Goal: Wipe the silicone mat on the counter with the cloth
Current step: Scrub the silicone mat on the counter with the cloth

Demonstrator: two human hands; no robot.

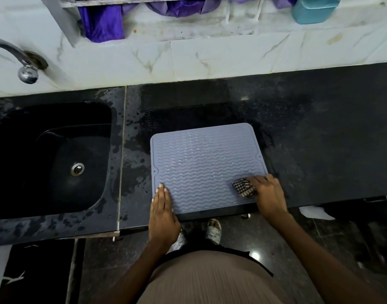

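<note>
Silicone mat (206, 165), grey, wave-ribbed, flexible, likely slick when wet, lies lower centre on the wet black surface (319, 132). Left hand (163, 210) fingers (161, 191) straight, pressing its corner; right hand (268, 194) grips the soft checked cloth (244, 188) at lower right.

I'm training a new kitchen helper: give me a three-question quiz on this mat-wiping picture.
1. True or false: the left hand lies flat on the silicone mat.
2. Which corner of the mat is the checked cloth on? A) far left B) near right C) far right
3. Fill in: left of the mat, sunk into the counter, is a black ____.

Key: 1 true; 2 B; 3 sink. The right hand grips the cloth.
</note>
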